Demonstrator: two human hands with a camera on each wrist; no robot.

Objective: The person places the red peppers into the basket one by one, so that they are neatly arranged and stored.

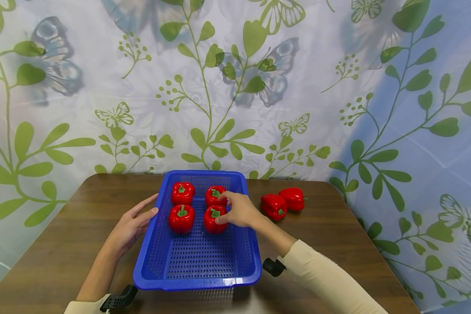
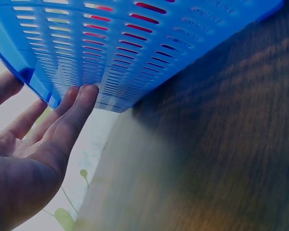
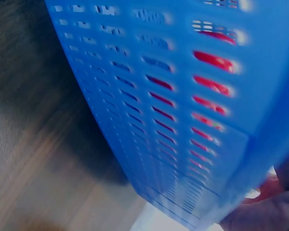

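Note:
A blue perforated plastic basket (image 1: 198,261) holds several red bell peppers with green stems, in two columns toward its far end. My right hand (image 1: 239,210) reaches over the basket's right rim. Its thumb overlaps the near right bell pepper (image 1: 212,226), and its bent fingers lie over the far right bell pepper (image 1: 211,198). In the left column are a near bell pepper (image 1: 180,224) and a far bell pepper (image 1: 178,194). On the left, my left hand (image 1: 127,229) has its fingers extended along the basket's outer side, fingertips at the rim and the slotted wall (image 2: 120,53).
Two more red bell peppers, one nearer (image 1: 272,206) and one farther (image 1: 291,198), lie on their sides on the brown wooden table (image 1: 329,244), right of the basket. Behind the table hangs a curtain (image 1: 141,87) printed with leaves and butterflies.

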